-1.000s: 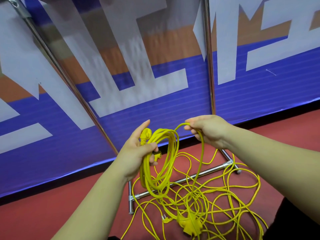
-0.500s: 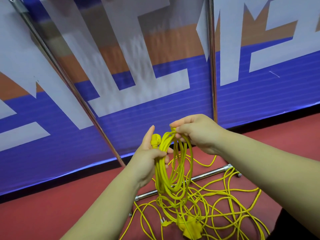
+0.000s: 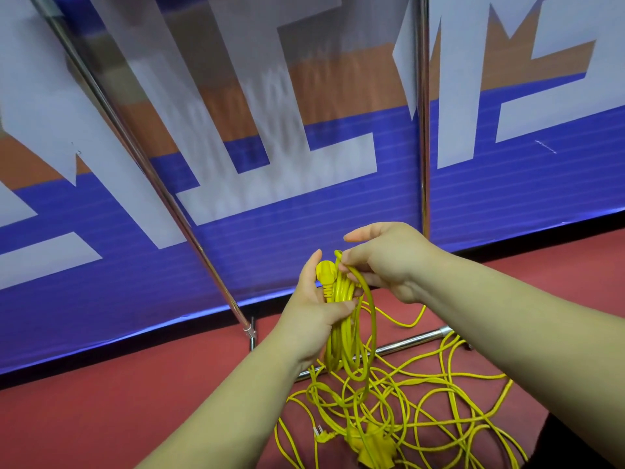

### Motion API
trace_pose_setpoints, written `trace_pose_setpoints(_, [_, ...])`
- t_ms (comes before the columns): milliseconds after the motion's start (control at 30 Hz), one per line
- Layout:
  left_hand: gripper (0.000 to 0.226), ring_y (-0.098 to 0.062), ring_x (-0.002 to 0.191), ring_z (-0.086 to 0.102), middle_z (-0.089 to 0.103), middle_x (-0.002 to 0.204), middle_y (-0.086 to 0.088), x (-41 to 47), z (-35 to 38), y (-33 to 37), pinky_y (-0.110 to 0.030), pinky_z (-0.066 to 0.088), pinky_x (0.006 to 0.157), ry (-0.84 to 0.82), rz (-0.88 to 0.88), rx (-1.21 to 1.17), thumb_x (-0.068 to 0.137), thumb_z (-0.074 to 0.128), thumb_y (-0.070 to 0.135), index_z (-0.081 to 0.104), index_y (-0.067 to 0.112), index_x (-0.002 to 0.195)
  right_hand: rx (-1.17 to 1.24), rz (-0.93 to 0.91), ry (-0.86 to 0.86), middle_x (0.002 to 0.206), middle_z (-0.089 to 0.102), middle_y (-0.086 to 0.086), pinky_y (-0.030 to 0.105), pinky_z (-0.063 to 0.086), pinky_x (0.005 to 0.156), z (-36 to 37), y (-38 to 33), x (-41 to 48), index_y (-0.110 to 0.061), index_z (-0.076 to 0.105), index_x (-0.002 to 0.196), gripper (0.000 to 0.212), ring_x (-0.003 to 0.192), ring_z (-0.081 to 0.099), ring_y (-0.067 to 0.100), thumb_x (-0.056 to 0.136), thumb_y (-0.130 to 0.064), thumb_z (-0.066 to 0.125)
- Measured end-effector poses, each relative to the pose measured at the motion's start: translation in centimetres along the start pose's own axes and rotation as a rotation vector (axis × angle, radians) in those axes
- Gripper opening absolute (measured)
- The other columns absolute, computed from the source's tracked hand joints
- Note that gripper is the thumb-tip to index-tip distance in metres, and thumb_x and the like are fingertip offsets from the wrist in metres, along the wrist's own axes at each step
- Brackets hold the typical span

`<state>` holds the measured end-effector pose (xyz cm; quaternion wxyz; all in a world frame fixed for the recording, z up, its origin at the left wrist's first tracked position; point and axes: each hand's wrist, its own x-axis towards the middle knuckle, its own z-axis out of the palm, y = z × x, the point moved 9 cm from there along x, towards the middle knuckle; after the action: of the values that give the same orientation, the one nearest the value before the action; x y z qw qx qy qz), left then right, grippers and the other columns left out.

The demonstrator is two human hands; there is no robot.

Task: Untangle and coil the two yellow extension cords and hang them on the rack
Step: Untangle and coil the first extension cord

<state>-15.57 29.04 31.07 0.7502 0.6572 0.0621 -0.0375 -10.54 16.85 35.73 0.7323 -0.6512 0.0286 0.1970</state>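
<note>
Grip: my left hand (image 3: 314, 311) clasps the yellow coil (image 3: 346, 336); my right hand (image 3: 389, 262) pinches a new loop.
Change: my right has swung in, adding a turn.
Remaining: tangled cord (image 3: 351, 406) lies on the floor (image 3: 135, 384).

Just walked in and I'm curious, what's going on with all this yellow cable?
A person is winding up a yellow extension cord by hand. The left hand grips its wound turns just below the plug, and the right hand pinches the next loop at the top. The rest lies in a tangle on the red floor at the foot of the metal rack.
</note>
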Motion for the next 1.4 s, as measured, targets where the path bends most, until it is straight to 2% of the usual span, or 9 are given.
trace_pose_setpoints(167, [0.106,-0.032,0.095,0.069,0.072,0.113,-0.020,0.2,0.4,-0.9,-0.051,0.051,0.088,-0.008,-0.037,0.020,0.070,0.075,-0.002,0.024,0.031,0.157,-0.067,-0.044,0.047,0.090,0.074,0.025,0.046,0.063,0.075,-0.3,-0.5,-0.1,-0.008,0.064,0.099,0.031,0.076,0.075,0.034,0.078,0.013,0.073])
trace_pose_setpoints(267, [0.101,-0.038,0.094,0.066,0.068,0.116,-0.028,0.6,0.8,-1.3,-0.054,0.050,0.086,-0.037,-0.044,-0.018,0.071,0.074,-0.005,0.029,0.028,0.155,-0.152,-0.082,0.094,0.085,0.074,0.024,0.053,0.062,0.077,-0.8,-0.9,0.2,-0.012,0.065,0.095,0.034,0.079,0.075,0.038,0.072,0.008,0.079])
trace_pose_setpoints(433, [0.083,-0.046,0.109,0.060,0.056,0.124,-0.039,0.8,2.0,-0.5,-0.069,0.042,0.101,-0.120,0.001,-0.050,0.071,0.071,-0.013,0.044,0.014,0.145,-0.216,-0.089,0.118,0.085,0.075,0.021,0.053,0.062,0.074,-1.1,-1.0,0.3,-0.018,0.064,0.096,0.038,0.074,0.076,0.036,0.070,0.003,0.082])
trace_pose_setpoints(567, [0.065,-0.042,0.105,0.064,0.066,0.116,-0.031,0.6,3.0,-0.4,-0.060,0.047,0.100,-0.164,0.019,-0.002,0.070,0.073,-0.014,0.055,0.003,0.130,-0.229,-0.100,0.125,0.083,0.075,0.021,0.053,0.062,0.074,-1.2,-0.8,0.3,-0.018,0.064,0.100,0.041,0.074,0.076,0.035,0.069,0.002,0.083])
trace_pose_setpoints(700, [0.072,-0.042,0.111,0.067,0.070,0.119,-0.022,0.8,2.3,-0.4,-0.052,0.054,0.097,-0.086,0.037,0.037,0.069,0.078,-0.009,0.055,0.009,0.135,-0.277,-0.177,0.127,0.081,0.075,0.018,0.050,0.063,0.073,-1.5,-2.0,0.3,-0.021,0.065,0.099,0.036,0.074,0.076,0.032,0.071,-0.004,0.080])
trace_pose_setpoints(833, [0.072,-0.019,0.069,0.069,0.071,0.086,-0.005,0.8,-0.2,1.2,-0.029,0.055,0.063,0.052,0.053,-0.037,0.074,0.074,-0.016,0.053,0.016,0.135,-0.359,-0.341,0.192,0.080,0.076,0.003,0.039,0.057,0.070,-3.5,-3.9,-0.1,-0.022,0.064,0.092,0.022,0.069,0.069,0.020,0.075,-0.013,0.076])
trace_pose_setpoints(967, [0.044,-0.024,0.062,0.067,0.068,0.073,-0.005,0.5,-2.1,4.8,-0.040,0.059,0.062,0.081,0.139,-0.164,0.085,0.058,-0.017,0.058,0.014,0.117,-0.306,-0.308,0.083,0.073,0.073,0.013,0.041,0.050,0.068,-3.1,-0.7,-0.2,-0.016,0.061,0.078,0.019,0.062,0.061,0.018,0.074,-0.011,0.079])
trace_pose_setpoints(1200, [0.053,-0.020,0.059,0.064,0.059,0.076,-0.008,0.3,-5.4,8.7,-0.036,0.059,0.057,0.146,0.257,-0.336,0.088,0.055,-0.014,0.047,0.016,0.131,-0.326,-0.308,-0.309,0.097,0.074,0.011,0.029,0.049,0.082,5.0,3.7,-1.0,-0.017,0.054,0.091,0.024,0.087,0.064,0.017,0.088,-0.001,0.072])
trace_pose_setpoints(1400, [0.050,-0.018,0.062,0.068,0.062,0.080,-0.007,-0.5,-6.7,8.9,-0.033,0.058,0.056,0.197,0.255,-0.402,0.091,0.055,-0.012,0.047,0.019,0.130,-0.332,-0.337,-0.280,0.075,0.068,-0.002,0.032,0.047,0.072,6.4,3.7,-0.9,-0.015,0.058,0.093,0.020,0.072,0.058,0.016,0.086,-0.006,0.075])
